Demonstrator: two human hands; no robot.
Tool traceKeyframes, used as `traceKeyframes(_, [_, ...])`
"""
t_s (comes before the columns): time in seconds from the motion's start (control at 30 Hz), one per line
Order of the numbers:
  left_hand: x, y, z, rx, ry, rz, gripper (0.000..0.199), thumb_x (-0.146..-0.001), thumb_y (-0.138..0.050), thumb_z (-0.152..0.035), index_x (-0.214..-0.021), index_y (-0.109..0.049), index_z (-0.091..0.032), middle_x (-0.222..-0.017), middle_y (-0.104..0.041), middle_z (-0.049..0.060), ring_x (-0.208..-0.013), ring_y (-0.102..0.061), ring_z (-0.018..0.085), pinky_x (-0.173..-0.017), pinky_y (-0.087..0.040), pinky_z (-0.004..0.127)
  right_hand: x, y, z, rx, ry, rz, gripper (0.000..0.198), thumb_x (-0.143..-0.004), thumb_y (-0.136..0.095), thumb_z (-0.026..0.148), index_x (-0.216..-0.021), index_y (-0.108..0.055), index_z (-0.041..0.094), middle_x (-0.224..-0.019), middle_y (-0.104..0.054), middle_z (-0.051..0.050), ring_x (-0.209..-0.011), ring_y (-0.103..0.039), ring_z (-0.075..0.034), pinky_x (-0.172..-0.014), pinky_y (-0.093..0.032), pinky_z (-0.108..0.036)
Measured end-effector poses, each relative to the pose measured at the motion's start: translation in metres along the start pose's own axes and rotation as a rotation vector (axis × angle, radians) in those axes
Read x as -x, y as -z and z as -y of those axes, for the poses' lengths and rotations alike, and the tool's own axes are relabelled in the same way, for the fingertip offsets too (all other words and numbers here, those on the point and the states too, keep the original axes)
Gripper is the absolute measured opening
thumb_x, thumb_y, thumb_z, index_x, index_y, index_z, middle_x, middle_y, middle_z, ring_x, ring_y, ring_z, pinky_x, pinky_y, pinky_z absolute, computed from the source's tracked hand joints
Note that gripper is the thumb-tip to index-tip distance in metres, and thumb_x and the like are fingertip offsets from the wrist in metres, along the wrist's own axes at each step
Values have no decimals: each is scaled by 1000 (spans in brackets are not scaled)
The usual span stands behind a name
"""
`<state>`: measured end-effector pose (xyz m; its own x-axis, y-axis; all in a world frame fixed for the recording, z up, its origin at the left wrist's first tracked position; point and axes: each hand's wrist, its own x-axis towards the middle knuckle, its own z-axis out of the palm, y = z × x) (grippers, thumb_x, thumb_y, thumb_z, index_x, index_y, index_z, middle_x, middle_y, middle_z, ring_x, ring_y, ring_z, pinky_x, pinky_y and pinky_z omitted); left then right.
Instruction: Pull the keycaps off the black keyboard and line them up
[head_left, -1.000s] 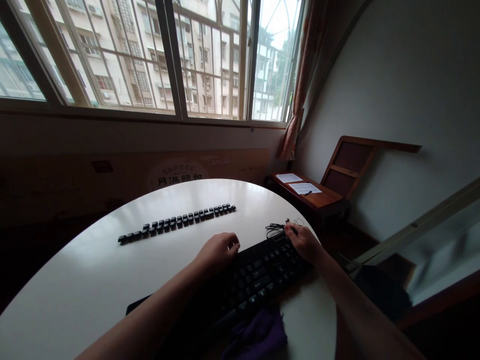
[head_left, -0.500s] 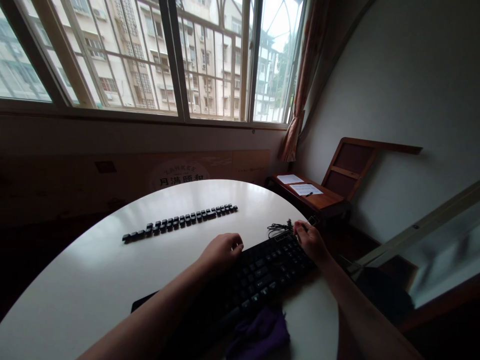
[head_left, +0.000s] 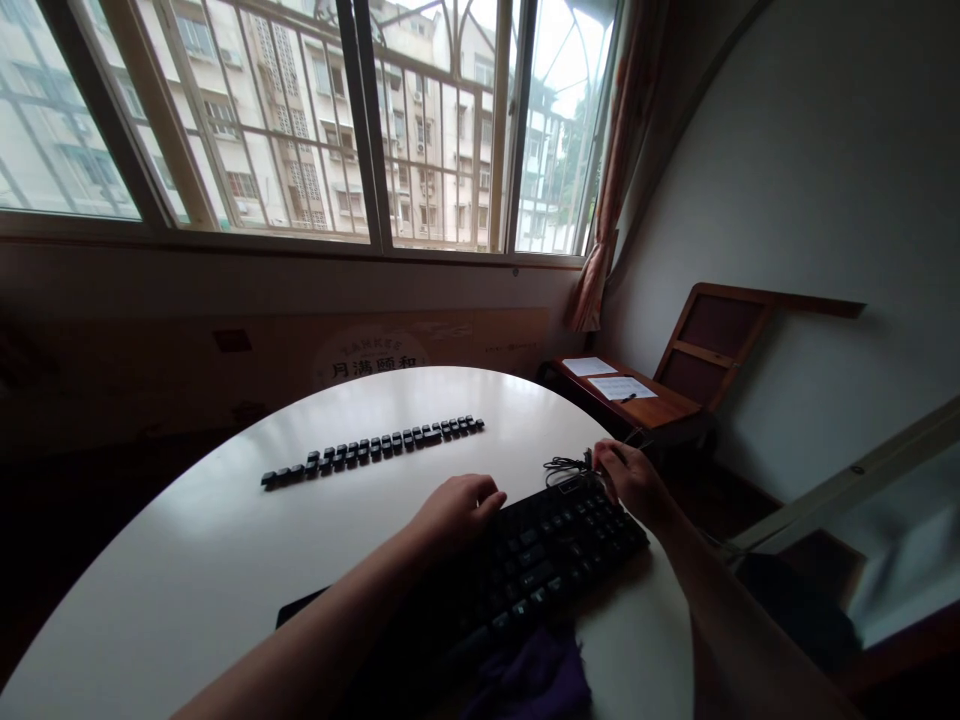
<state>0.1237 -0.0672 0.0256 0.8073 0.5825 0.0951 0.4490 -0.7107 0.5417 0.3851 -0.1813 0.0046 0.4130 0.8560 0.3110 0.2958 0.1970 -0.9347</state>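
Observation:
A black keyboard (head_left: 525, 565) lies at an angle near the front right of the white table, part of its left side hidden under my left forearm. My left hand (head_left: 459, 508), fingers curled, rests at the keyboard's back edge and grips it there. At the keyboard's far right corner, my right hand (head_left: 630, 482) is closed around what looks like a keycap puller (head_left: 640, 437), its thin wire end sticking out past the fingers. Beside that hand sits a bundled black cable (head_left: 564, 466). Farther back, several loose black keycaps (head_left: 375, 450) stand in a slanting double row.
A purple cloth (head_left: 536, 675) lies at the keyboard's front edge. The round white table (head_left: 187, 560) has its right edge close by my right forearm. Beyond it, a wooden bench (head_left: 679, 402) bears paper sheets (head_left: 622, 388) and a pen. A barred window (head_left: 435, 150) is ahead.
The whole view has shifted slightly. My right hand has turned a little over the keyboard's far right corner, and the wire end shows less. My left hand stays at the back edge.

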Motion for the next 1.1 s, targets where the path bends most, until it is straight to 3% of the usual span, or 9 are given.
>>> traceKeyframes(0.1, [1,2,-2,69,-100,30,45,-96,-32,-46,-88,-66,-18,-90,-68,8,-84,-61,23,-75,-44,32,-5,-12,39,116,22,333,36,-95,-48,46,-73,-57,18,-41,-40,7,-34,-38,-8,-34,-26,-18])
traceKeyframes(0.2, [3,3,-4,193,-173,15,46,-96,-30,-48,-95,-65,-18,-93,-67,7,-86,-59,22,-78,-45,31,-13,-33,74,151,66,669,36,-98,-45,43,-81,-62,16,-48,-52,4,-41,-47,-9,-40,-34,-18])
traceKeyframes(0.37, [6,2,-4,407,-263,-53,52,-97,-26,-54,-97,-62,-17,-86,-61,5,-78,-53,19,-71,-44,29,-30,-68,110,211,159,877,42,-100,-38,43,-80,-62,15,-57,-59,1,-48,-53,-10,-47,-43,-19])
traceKeyframes(0.5, [2,-1,1,598,-211,-162,50,-97,-30,-56,-90,-60,-16,-72,-51,2,-65,-45,15,-59,-39,26,-47,-83,135,317,179,922,43,-101,-37,43,-80,-63,15,-58,-58,1,-51,-54,-11,-52,-44,-20])
traceKeyframes(0.6, [-2,-5,3,811,-151,-235,48,-92,-39,-62,-79,-50,-17,-62,-42,-3,-53,-36,11,-49,-31,24,-58,-93,151,500,295,901,44,-100,-39,43,-80,-67,15,-61,-61,1,-56,-55,-12,-59,-42,-23])
traceKeyframes(0.77, [-5,-10,0,1062,-25,-155,51,-84,-48,-69,-73,-38,-21,-59,-38,-6,-46,-30,7,-40,-21,21,-67,-108,157,676,544,753,57,-102,-35,45,-63,-64,16,-70,-63,-3,-70,-57,-15,-73,-38,-28])
traceKeyframes(0.87, [-6,-10,1,1080,42,-173,50,-82,-51,-68,-73,-38,-21,-60,-39,-6,-46,-32,6,-40,-21,20,-75,-106,150,630,629,626,56,-103,-31,42,-62,-59,16,-73,-59,-3,-69,-54,-14,-72,-39,-28])
traceKeyframes(0.97, [-7,-7,3,1055,95,-210,50,-82,-50,-68,-73,-39,-20,-60,-39,-6,-46,-32,6,-40,-22,20,-86,-98,144,519,628,568,44,-103,-33,38,-78,-61,17,-77,-60,-3,-68,-54,-14,-68,-40,-26])
traceKeyframes(1.1, [-8,-1,5,1031,165,-242,50,-81,-50,-68,-74,-42,-19,-59,-37,-6,-47,-33,7,-42,-24,21,-95,-96,137,429,623,708,27,-101,-42,30,-96,-65,17,-78,-62,0,-66,-52,-11,-63,-40,-22])
